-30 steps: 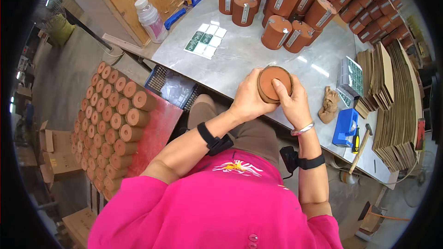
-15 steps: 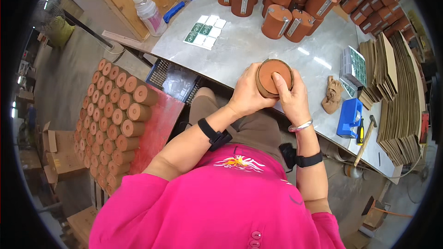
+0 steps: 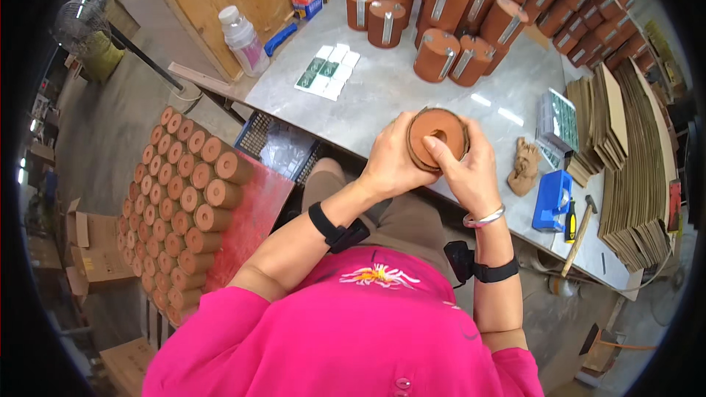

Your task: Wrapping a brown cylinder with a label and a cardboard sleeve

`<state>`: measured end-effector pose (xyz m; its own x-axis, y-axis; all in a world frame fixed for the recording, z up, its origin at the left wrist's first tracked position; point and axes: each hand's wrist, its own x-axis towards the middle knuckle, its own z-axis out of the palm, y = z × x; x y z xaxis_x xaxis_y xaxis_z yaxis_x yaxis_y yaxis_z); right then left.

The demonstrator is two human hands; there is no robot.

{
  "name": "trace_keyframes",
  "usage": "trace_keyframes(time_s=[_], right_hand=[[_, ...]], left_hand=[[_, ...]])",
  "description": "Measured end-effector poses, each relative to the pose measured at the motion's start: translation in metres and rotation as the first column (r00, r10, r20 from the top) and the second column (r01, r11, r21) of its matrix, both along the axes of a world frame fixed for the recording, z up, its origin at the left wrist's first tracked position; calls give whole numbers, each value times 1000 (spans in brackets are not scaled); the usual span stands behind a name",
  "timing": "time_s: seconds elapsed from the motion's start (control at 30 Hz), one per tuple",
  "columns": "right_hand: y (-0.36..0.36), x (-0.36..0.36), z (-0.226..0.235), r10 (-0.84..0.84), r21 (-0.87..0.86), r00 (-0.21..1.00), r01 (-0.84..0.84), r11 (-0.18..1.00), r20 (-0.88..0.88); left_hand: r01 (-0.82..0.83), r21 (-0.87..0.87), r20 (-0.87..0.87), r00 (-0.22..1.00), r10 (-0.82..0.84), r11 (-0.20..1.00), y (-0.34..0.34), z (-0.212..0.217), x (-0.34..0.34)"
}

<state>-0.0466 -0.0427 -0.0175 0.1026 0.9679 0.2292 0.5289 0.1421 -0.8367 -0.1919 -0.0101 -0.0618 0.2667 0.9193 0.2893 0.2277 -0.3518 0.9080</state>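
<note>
Between both hands, over the near edge of the table, is a reddish-brown round cylinder (image 3: 443, 123) with a thin darker wrap around its side. A dark hole shows in the middle of its top face. My left hand (image 3: 390, 156) is closed around its left side. My right hand (image 3: 476, 169) grips the right side, with the thumb laid on the top face at the hole. The fingers under and behind the cylinder are hidden. On the left, a red board (image 3: 254, 195) carries rows of similar cylinders (image 3: 213, 218).
Reddish-brown cylinders with metal strips (image 3: 439, 55) stand stacked on the grey table (image 3: 397, 88). A label sheet (image 3: 327, 72) and plastic bottle (image 3: 245, 43) lie left; a crumpled brown cloth (image 3: 524, 167), blue tape dispenser (image 3: 551, 201), screwdriver (image 3: 571, 222), hammer (image 3: 579, 235) and cardboard sheets (image 3: 636, 176) are right.
My right thumb has shifted down the top face, and a dark hole now shows beside it. Both hands still hold the cylinder. The whole view has tilted slightly, with the scene lower in the picture.
</note>
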Motion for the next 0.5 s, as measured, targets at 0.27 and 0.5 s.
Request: trace_keyframes(time_s=[0.27, 0.5], right_hand=[[8, 14, -12, -5, -73, 992, 14, 997, 123], [-23, 34, -3, 7, -420, 951, -143, 896, -310]], left_hand=[[107, -58, 73, 992, -103, 993, 9, -18, -2], [305, 707, -432, 901, 48, 638, 17, -2, -22]])
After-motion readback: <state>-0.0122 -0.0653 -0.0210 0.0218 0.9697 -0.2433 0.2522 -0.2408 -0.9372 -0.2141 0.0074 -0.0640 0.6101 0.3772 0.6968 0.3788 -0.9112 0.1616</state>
